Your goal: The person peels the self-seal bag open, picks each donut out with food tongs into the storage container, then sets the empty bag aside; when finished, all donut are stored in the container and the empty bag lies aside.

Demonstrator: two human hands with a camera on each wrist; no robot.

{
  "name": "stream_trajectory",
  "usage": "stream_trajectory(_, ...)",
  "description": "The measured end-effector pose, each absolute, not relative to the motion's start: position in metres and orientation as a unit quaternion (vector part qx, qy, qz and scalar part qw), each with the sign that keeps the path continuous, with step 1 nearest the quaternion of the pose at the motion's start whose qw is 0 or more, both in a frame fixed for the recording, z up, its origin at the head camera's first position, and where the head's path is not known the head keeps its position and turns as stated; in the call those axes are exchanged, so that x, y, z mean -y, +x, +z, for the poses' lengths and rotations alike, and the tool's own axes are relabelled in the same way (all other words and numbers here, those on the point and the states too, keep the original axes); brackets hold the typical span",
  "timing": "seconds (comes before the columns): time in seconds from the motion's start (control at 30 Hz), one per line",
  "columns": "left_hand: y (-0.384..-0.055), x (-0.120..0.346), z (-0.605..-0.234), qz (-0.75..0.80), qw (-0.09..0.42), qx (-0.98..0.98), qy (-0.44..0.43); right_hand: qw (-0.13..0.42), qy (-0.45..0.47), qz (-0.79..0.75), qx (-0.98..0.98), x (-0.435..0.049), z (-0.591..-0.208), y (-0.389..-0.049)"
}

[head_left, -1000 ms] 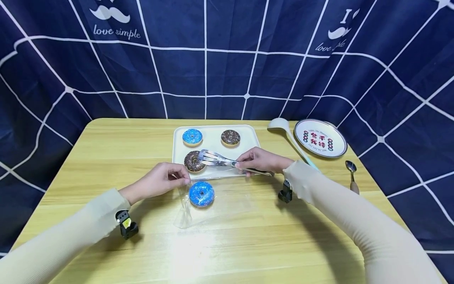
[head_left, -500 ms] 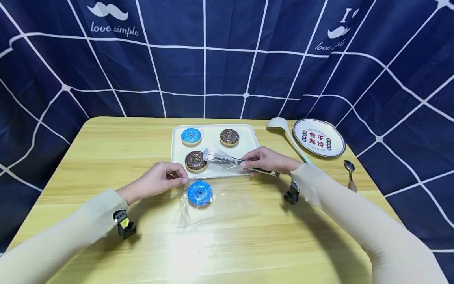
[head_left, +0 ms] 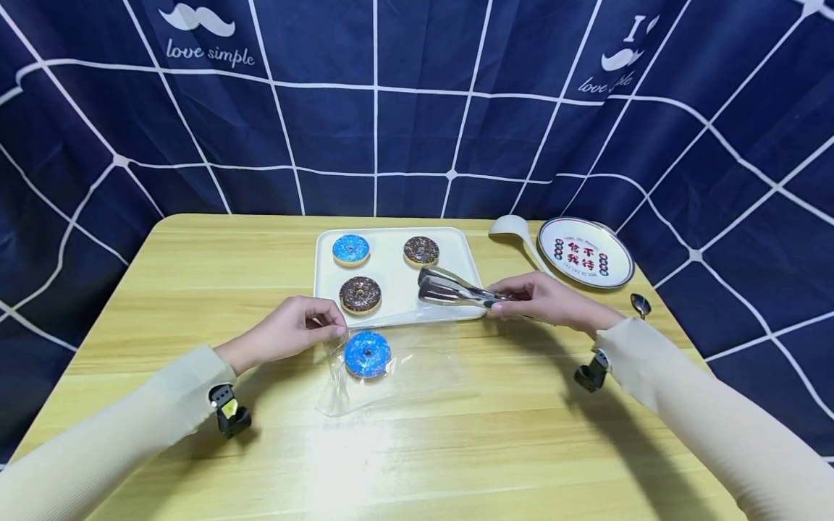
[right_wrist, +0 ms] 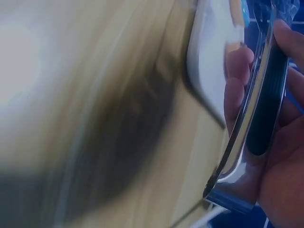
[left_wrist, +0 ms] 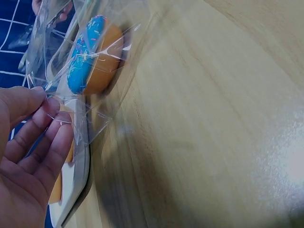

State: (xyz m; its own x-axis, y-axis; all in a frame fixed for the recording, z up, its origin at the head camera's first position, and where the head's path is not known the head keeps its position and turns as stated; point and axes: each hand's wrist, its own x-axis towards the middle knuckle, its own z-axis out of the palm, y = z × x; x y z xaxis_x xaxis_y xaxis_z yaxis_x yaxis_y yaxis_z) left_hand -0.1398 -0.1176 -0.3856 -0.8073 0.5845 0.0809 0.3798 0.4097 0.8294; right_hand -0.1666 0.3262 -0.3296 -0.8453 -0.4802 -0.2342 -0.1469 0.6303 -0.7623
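My left hand (head_left: 296,331) pinches the edge of a clear plastic bag (left_wrist: 102,111) between thumb and fingertips. Inside the bag lies a blue-iced donut (head_left: 368,354) with sprinkles, on the table just in front of the tray. My right hand (head_left: 544,298) grips metal serving tongs (head_left: 456,288) by their handle; their tips point left over the right part of the white tray (head_left: 391,282), with no donut between them. On that tray rest a brown donut (head_left: 360,295) at front left, another blue donut (head_left: 351,250) at back left and a second brown donut (head_left: 421,251) at back right.
To the right of the tray lies a white ladle (head_left: 511,227), its handle partly hidden behind my right hand. Beside it is a round plate (head_left: 585,252) with red lettering. A spoon (head_left: 641,305) lies near the table's right side, its handle covered by my sleeve.
My right hand has drawn the tongs to the right, away from the front brown donut and out of the bag, and turned them. My left hand stays on the bag's edge.
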Motion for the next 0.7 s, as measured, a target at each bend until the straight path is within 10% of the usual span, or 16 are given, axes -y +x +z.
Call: stream_trajectory(0.7, -0.138, 0.115, -0.384, 0.458, 0.113, -0.833, 0.29, 0.128, -0.241, -0.307, -0.912, -0.386, -0.35, -0.121)
